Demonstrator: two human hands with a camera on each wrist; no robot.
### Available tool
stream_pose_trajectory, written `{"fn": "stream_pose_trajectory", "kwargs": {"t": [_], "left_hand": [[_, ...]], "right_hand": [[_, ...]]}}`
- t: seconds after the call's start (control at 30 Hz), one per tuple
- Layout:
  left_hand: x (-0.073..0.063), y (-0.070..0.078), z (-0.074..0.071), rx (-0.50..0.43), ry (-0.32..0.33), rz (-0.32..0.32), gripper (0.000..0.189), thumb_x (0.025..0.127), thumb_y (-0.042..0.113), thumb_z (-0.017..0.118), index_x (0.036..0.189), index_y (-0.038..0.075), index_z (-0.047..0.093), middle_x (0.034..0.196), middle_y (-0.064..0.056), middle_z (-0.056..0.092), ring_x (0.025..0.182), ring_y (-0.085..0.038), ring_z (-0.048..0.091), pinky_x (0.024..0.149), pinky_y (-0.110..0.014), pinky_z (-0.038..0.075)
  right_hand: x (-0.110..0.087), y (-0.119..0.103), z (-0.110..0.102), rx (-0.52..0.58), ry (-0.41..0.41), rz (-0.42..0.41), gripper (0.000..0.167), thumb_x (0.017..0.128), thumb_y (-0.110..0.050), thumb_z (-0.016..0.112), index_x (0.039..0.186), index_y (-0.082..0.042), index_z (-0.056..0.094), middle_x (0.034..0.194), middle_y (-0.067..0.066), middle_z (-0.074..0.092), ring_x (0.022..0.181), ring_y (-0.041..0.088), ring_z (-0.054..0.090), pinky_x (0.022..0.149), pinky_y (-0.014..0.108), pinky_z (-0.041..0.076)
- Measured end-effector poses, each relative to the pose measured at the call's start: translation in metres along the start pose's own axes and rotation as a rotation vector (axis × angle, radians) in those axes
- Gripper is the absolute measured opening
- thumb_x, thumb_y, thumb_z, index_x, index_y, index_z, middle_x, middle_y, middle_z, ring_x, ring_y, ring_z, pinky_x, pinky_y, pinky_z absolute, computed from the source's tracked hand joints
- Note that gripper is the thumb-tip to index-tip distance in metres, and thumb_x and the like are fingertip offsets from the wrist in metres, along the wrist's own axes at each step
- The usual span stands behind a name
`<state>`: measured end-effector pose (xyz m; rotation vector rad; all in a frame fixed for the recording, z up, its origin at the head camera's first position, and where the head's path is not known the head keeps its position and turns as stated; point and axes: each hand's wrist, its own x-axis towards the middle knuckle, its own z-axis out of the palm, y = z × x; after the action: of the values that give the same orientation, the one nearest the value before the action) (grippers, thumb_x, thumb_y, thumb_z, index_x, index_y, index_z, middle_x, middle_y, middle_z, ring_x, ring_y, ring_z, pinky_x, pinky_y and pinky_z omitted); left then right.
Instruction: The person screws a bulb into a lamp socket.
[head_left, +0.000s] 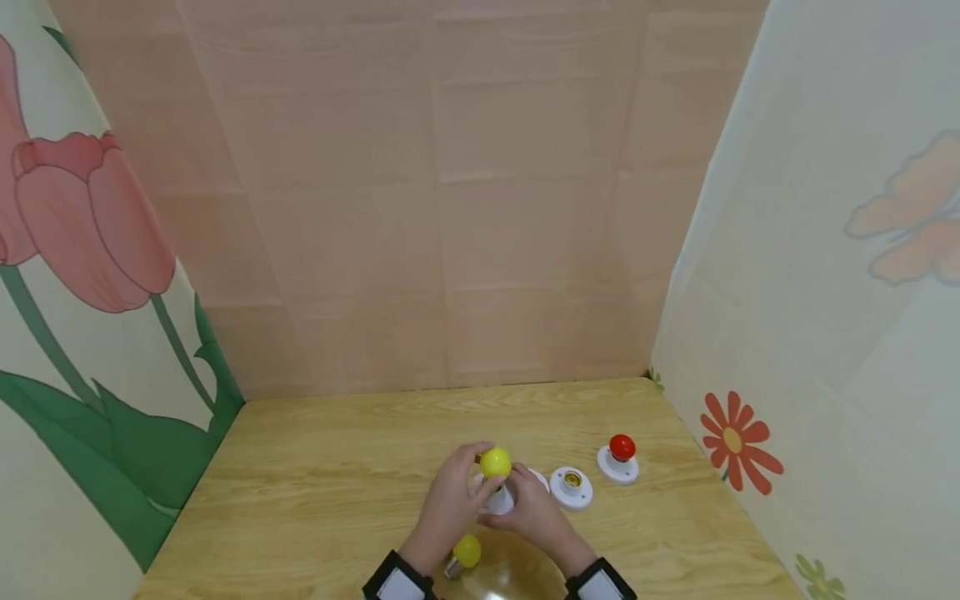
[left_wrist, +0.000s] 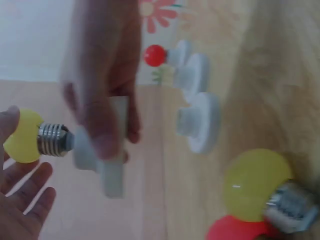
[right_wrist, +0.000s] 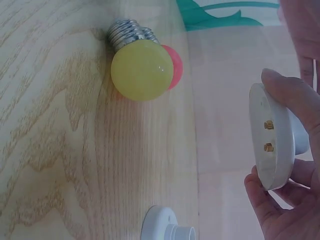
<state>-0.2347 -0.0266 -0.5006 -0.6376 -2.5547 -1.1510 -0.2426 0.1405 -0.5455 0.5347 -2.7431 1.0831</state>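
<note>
The left hand (head_left: pixel 452 490) is pinching a yellow bulb (head_left: pixel 496 462) at the white socket (right_wrist: pixel 274 137) the right hand (head_left: pixel 536 507) is gripping.

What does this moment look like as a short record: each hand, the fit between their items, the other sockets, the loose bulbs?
Left hand: holds a yellow bulb
Right hand: grips a white socket
Fit: the bulb's threaded end points at the socket's mouth; contact cannot be told
Bulbless sockets on table: two, the nearer one and the middle one
Filled socket: carries a red bulb
Loose bulbs: a second yellow bulb and a partly hidden red bulb
Surface: wood-grain table
</note>
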Motion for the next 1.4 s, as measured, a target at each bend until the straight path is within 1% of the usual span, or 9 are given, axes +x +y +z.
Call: {"fn": "stream_pose_trajectory", "kwargs": {"t": [0.13,0.2,0.4,0.53,0.67,0.93,1.07,1.27,1.4], "left_hand": [[-0.009,-0.007,0.011,0.081,0.034,0.076,0.045,0.090,0.038,0.065,0.128,0.015,0.056,0.122,0.001,0.062,0.112,-0.018,0.060,0.093,-0.040,0.050],[-0.011,-0.009,0.014,0.105,0.054,0.094,0.044,0.090,0.036,0.067,0.127,0.015,0.056,0.121,0.000,0.063,0.111,-0.018,0.061,0.092,-0.041,0.051],[-0.015,-0.012,0.018,0.128,0.061,0.072,0.045,0.090,0.035,0.068,0.128,0.014,0.055,0.122,-0.001,0.063,0.111,-0.020,0.061,0.092,-0.042,0.051],[-0.015,-0.013,0.018,0.091,0.072,0.045,0.045,0.091,0.035,0.066,0.128,0.013,0.054,0.122,-0.002,0.063,0.112,-0.019,0.061,0.092,-0.041,0.051],[-0.014,-0.014,0.018,0.047,0.082,0.030,0.045,0.091,0.036,0.065,0.129,0.014,0.054,0.122,0.000,0.062,0.112,-0.018,0.061,0.093,-0.040,0.050],[-0.013,-0.015,0.017,0.106,0.095,0.102,0.045,0.091,0.036,0.066,0.128,0.014,0.055,0.118,0.000,0.065,0.109,-0.018,0.062,0.091,-0.039,0.051],[-0.014,-0.014,0.016,0.120,0.089,0.105,0.045,0.091,0.037,0.066,0.128,0.015,0.055,0.119,0.000,0.064,0.109,-0.017,0.062,0.091,-0.039,0.051],[-0.013,-0.013,0.013,0.152,0.081,0.104,0.048,0.091,0.039,0.065,0.129,0.013,0.053,0.120,-0.001,0.064,0.108,-0.018,0.062,0.090,-0.039,0.052],[-0.011,-0.012,0.010,0.168,0.052,0.085,0.053,0.092,0.044,0.061,0.132,0.011,0.050,0.122,-0.002,0.063,0.107,-0.017,0.062,0.089,-0.038,0.052]], "right_hand": [[0.000,0.002,0.001,0.008,0.016,-0.010,0.067,0.066,-0.043,0.086,0.119,-0.009,0.063,0.109,0.002,0.063,0.099,0.018,0.061,0.086,0.042,0.051],[0.000,0.003,0.002,0.006,0.011,0.001,0.068,0.066,-0.043,0.086,0.119,-0.009,0.063,0.108,0.002,0.063,0.098,0.019,0.061,0.086,0.042,0.051],[-0.003,0.005,0.006,-0.015,0.004,0.029,0.071,0.064,-0.044,0.086,0.121,-0.009,0.063,0.111,0.001,0.064,0.102,0.021,0.059,0.088,0.044,0.050],[-0.004,0.005,0.007,-0.006,0.004,0.055,0.074,0.065,-0.049,0.084,0.123,-0.010,0.062,0.116,0.003,0.063,0.106,0.022,0.058,0.090,0.046,0.049],[-0.003,0.003,0.005,0.027,0.002,0.074,0.077,0.065,-0.054,0.083,0.125,-0.010,0.060,0.122,0.005,0.061,0.111,0.025,0.058,0.092,0.049,0.049],[-0.004,0.003,0.005,0.053,0.012,0.066,0.076,0.066,-0.053,0.083,0.126,-0.012,0.061,0.123,0.005,0.061,0.112,0.025,0.057,0.093,0.049,0.048],[-0.004,0.003,0.005,0.059,0.015,0.070,0.076,0.065,-0.053,0.083,0.125,-0.011,0.061,0.123,0.005,0.061,0.112,0.025,0.058,0.093,0.050,0.048],[-0.003,0.001,0.003,0.068,-0.011,0.104,0.078,0.066,-0.054,0.082,0.127,-0.011,0.059,0.123,0.005,0.060,0.111,0.024,0.058,0.092,0.049,0.049],[-0.004,0.000,0.001,0.070,-0.004,0.091,0.077,0.067,-0.052,0.083,0.127,-0.011,0.058,0.121,0.004,0.060,0.110,0.022,0.058,0.092,0.047,0.049]]}}
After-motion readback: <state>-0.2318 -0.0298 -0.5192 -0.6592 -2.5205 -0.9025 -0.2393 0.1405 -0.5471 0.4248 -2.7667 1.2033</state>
